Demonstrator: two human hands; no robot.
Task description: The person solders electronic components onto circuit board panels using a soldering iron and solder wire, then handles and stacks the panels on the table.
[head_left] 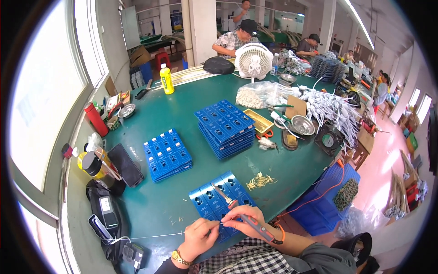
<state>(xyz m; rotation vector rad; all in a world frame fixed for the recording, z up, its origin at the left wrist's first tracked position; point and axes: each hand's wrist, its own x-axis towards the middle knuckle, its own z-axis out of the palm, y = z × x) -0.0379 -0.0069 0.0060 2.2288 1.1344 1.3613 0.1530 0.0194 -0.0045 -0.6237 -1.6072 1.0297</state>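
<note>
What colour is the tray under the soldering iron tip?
Blue tray, seen in the head view.

Gold wristwatch (180, 258) on left wrist; orange band (280, 231) on right; checkered garment (246, 261).

The desk (182, 105) is dark green, the trays (167, 154) bright blue, the bottle (166, 80) yellow with a white cap, the fan (253, 61) white, the thermos (96, 119) red, the phone (125, 165) black, and the shirt (246, 261) black-and-white checked.
</note>
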